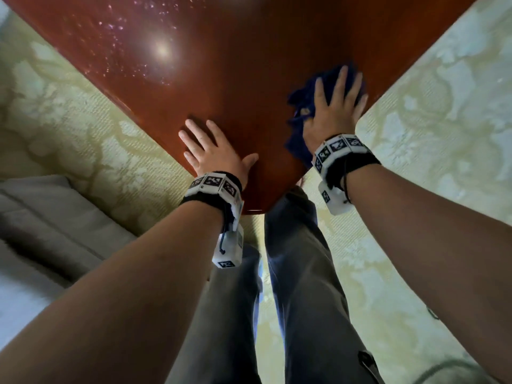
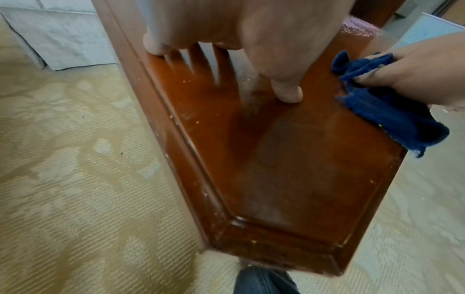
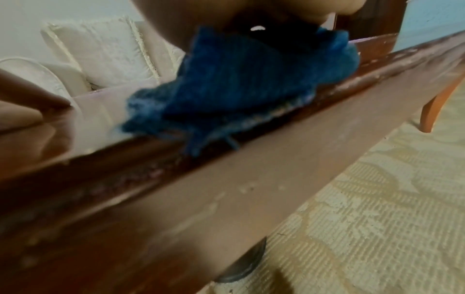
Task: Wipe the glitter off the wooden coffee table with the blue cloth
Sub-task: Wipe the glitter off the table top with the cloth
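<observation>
**Soft cloth under a flat palm, glitter at the far end**

The person's right hand (image 1: 336, 106) lies spread on the crumpled dark-blue terry cloth (image 1: 302, 106) at the right of centre in the head view, fingers fairly straight and pressing the fabric down onto the glossy reddish-brown wooden coffee table (image 1: 235, 65), close to its right edge. In the left wrist view the thumb seems to tuck against a fold at the upper right of the frame, so the hold looks like pressing with a light pinch; how firm it is cannot be told. The left hand (image 1: 213, 151) rests open and flat on the tabletop, lower and to the left, fingers straight, holding nothing.

The cloth looks light, limp and nappy. It will bunch and fold under the palm rather than keep a shape, and 1 corner already hangs over the table edge in the right wrist view. A broad flat palm over the middle of the bunch probably suits it best, with loose corners gathered in so they do not drag.

The pale pinkish glitter specks (image 1: 124, 42) lie scattered at the upper left of the head view, well apart from the cloth. The varnish looks slick, so the fabric should glide easily, yet fine specks may skate ahead of it or drop onto the patterned cream carpet (image 1: 443, 106).
</observation>
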Available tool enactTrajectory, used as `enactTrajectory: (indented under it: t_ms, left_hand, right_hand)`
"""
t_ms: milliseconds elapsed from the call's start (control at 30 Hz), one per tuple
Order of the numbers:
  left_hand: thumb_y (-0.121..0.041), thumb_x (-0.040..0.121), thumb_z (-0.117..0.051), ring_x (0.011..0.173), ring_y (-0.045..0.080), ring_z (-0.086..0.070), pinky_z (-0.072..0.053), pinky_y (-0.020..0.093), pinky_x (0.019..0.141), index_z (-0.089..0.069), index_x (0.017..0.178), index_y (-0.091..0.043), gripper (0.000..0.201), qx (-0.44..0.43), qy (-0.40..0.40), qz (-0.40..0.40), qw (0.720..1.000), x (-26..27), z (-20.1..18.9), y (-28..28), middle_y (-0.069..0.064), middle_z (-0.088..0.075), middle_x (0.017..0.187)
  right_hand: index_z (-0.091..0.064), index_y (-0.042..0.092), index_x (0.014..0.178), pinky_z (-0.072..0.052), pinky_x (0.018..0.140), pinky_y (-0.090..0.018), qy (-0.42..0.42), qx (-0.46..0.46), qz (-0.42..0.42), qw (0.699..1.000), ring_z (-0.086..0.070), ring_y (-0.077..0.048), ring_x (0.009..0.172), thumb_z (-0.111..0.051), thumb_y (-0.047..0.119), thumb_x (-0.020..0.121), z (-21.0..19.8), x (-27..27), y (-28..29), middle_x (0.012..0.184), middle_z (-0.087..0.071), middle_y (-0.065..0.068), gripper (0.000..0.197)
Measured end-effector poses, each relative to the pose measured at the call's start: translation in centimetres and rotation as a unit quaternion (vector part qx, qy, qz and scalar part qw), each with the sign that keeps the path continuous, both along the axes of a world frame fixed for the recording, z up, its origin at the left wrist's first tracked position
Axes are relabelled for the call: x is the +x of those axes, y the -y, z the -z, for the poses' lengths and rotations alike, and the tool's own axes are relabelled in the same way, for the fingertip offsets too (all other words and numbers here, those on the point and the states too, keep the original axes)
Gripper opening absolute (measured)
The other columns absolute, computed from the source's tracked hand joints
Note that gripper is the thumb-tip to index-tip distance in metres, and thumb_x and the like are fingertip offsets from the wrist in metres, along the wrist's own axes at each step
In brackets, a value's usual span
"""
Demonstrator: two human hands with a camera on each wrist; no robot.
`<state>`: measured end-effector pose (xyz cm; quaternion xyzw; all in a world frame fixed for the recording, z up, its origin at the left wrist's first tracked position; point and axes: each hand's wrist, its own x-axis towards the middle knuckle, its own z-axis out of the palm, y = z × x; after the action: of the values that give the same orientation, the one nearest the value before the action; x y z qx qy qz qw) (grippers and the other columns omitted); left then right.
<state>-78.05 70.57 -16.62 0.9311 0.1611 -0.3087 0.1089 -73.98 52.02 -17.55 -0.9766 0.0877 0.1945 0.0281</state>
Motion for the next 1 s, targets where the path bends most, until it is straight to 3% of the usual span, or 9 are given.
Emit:
enactTrajectory:
  t_ms: [200, 300, 433, 567, 767, 900, 1000]
  left_hand:
    - [-0.064, 0.081, -0.06, 0.144, 0.041, 0.016, -0.006, 0.052, 0.117, 0.005, 0.153, -0.009, 0.112, -0.004, -0.01, -0.002, 1.0, 0.6, 0.1, -0.1, 0.021, 0.02, 0.157]
    - [-0.064, 0.082, -0.059, 0.144, 0.041, 0.015, -0.006, 0.051, 0.117, 0.005, 0.153, -0.009, 0.111, -0.001, -0.012, -0.002, 1.0, 0.5, 0.1, -0.2, 0.021, 0.019, 0.157]
    - [-0.062, 0.083, -0.059, 0.144, 0.041, 0.015, -0.007, 0.051, 0.118, 0.006, 0.153, -0.008, 0.109, 0.0, -0.016, 0.004, 1.0, 0.4, 0.1, -0.2, 0.021, 0.019, 0.157]
    - [-0.059, 0.084, -0.061, 0.145, 0.04, 0.013, -0.008, 0.049, 0.118, 0.004, 0.153, -0.01, 0.107, -0.007, -0.004, 0.014, 1.0, 0.3, 0.3, -1.0, 0.019, 0.018, 0.158]
    - [-0.059, 0.082, -0.063, 0.146, 0.038, 0.014, -0.007, 0.049, 0.118, 0.001, 0.154, -0.015, 0.105, -0.015, -0.002, 0.016, 1.0, 0.3, 0.3, -1.3, 0.016, 0.018, 0.159]
    - [-0.05, 0.087, -0.062, 0.146, 0.034, 0.013, -0.012, 0.048, 0.119, -0.004, 0.155, -0.019, 0.095, -0.031, -0.003, 0.021, 0.999, 0.4, -0.1, -2.4, 0.011, 0.016, 0.16]
    - [-0.044, 0.09, -0.062, 0.147, 0.032, 0.01, -0.012, 0.045, 0.12, -0.009, 0.155, -0.022, 0.087, -0.043, 0.011, 0.051, 0.998, 0.2, -0.3, -3.7, 0.01, 0.012, 0.161]
  right_hand:
    - [-0.01, 0.01, 0.15, -0.005, 0.113, -0.057, 0.038, 0.057, 0.044, 0.997, 0.007, -0.049, 0.139, -0.049, 0.035, 0.092, 0.8, -3.0, -1.7, 0.156, 0.005, -0.019, 0.075]
    - [-0.013, 0.01, 0.15, -0.011, 0.113, -0.059, 0.054, 0.108, 0.089, 0.989, 0.007, -0.05, 0.139, -0.053, 0.03, 0.089, 0.8, -5.9, -4.0, 0.157, 0.002, -0.018, 0.075]
    - [-0.017, 0.009, 0.149, -0.016, 0.111, -0.061, 0.037, 0.154, 0.082, 0.984, 0.004, -0.049, 0.139, -0.054, 0.02, 0.085, 0.9, -10.4, -8.6, 0.157, -0.002, -0.016, 0.075]
    - [-0.02, 0.013, 0.149, -0.011, 0.111, -0.061, 0.036, 0.197, 0.086, 0.976, 0.008, -0.045, 0.141, -0.052, 0.01, 0.084, 1.0, -9.7, -7.8, 0.158, 0.001, -0.011, 0.072]
    - [-0.018, 0.016, 0.149, -0.015, 0.111, -0.061, 0.065, 0.159, 0.145, 0.974, 0.01, -0.04, 0.142, -0.05, 0.012, 0.089, 0.6, -4.1, -3.3, 0.158, 0.002, -0.007, 0.069]
    - [-0.027, 0.01, 0.146, -0.019, 0.108, -0.065, 0.105, 0.204, 0.143, 0.963, 0.002, -0.046, 0.141, -0.057, 0.009, 0.08, 0.6, -8.8, -8.3, 0.157, -0.01, -0.012, 0.073]
    - [-0.02, 0.014, 0.149, -0.01, 0.112, -0.061, 0.033, 0.244, 0.11, 0.963, 0.011, -0.043, 0.141, -0.053, 0.005, 0.081, 0.1, -12.1, -10.5, 0.159, 0.001, -0.007, 0.076]
